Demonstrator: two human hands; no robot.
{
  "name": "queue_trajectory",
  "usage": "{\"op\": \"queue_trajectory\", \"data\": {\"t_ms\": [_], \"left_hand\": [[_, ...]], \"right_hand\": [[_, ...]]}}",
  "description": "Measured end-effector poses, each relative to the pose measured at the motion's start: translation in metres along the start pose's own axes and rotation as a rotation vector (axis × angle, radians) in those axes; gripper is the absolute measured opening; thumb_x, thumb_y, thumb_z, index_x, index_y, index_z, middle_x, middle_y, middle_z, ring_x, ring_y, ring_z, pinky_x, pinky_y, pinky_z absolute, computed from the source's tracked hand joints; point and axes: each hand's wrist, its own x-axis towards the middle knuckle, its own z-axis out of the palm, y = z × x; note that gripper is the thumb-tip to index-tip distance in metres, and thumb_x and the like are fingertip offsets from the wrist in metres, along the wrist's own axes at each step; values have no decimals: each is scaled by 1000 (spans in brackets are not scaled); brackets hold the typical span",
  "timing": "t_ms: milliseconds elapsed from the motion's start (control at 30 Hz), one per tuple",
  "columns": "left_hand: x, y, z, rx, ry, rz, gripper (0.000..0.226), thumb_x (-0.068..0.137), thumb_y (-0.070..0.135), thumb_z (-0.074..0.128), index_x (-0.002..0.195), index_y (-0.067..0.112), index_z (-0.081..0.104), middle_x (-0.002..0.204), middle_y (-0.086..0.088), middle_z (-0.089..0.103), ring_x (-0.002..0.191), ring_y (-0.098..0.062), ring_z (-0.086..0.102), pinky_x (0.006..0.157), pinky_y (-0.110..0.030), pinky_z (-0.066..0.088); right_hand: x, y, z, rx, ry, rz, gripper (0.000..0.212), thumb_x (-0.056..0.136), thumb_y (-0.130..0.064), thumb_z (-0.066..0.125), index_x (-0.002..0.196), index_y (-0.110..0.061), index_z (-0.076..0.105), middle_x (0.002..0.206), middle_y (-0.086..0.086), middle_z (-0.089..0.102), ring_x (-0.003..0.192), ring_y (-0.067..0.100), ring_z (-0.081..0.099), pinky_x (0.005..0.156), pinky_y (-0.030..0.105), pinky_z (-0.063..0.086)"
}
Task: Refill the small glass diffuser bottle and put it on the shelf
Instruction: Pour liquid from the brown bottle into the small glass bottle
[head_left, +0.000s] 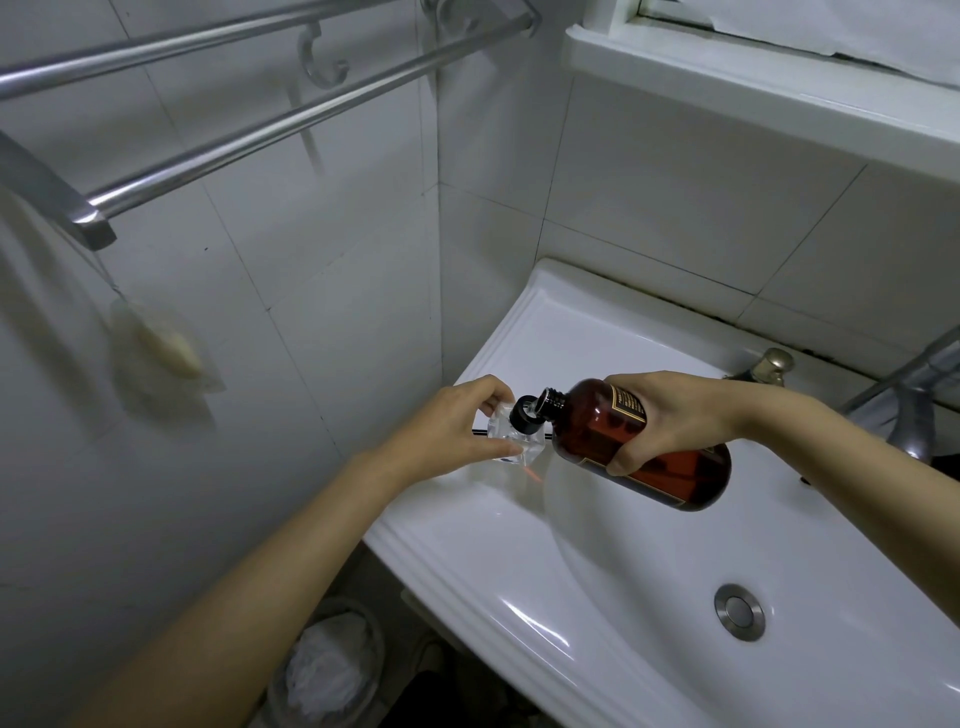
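Observation:
The small clear glass diffuser bottle (515, 440) with a black collar stands on the left rim of the white sink (519, 561). My left hand (452, 426) grips it from the left. My right hand (670, 415) holds a large amber refill bottle (644, 447) tipped on its side. Its open threaded black neck touches the diffuser's black collar. A thin black stick lies on the rim behind the diffuser, mostly hidden.
A white window ledge (753, 98) runs along the wall above the sink. A metal towel rack (249, 130) sticks out at upper left, with a soap bag (166, 348) hanging below it. The tap (769, 366) and drain (738, 611) are at right. A lined bin (327, 670) stands under the sink.

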Motion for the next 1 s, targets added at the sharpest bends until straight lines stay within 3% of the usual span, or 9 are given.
{"op": "queue_trajectory", "data": {"t_ms": [633, 833, 1000], "left_hand": [[-1, -2, 3, -16, 0, -9, 38, 73, 21, 74, 105, 14, 55, 105, 1, 62, 100, -10, 55, 71, 3, 34], [-2, -1, 3, -23, -5, -9, 37, 73, 22, 74, 104, 16, 55, 105, 2, 62, 100, -9, 55, 71, 2, 35], [-3, -1, 2, -29, -2, -13, 36, 73, 23, 74, 103, 16, 55, 102, 6, 61, 100, -8, 55, 71, 1, 36]], "right_hand": [[-1, -1, 1, 27, -14, -2, 53, 56, -46, 74, 101, -26, 54, 98, -4, 64, 90, 15, 62, 77, 32, 53], [-2, -1, 2, 2, -13, -2, 67, 42, -59, 67, 100, -28, 53, 97, -6, 65, 90, 14, 62, 80, 35, 55], [0, 0, 3, 17, 5, -9, 63, 47, -55, 70, 102, -28, 53, 97, -6, 65, 90, 14, 62, 80, 34, 54]]}}
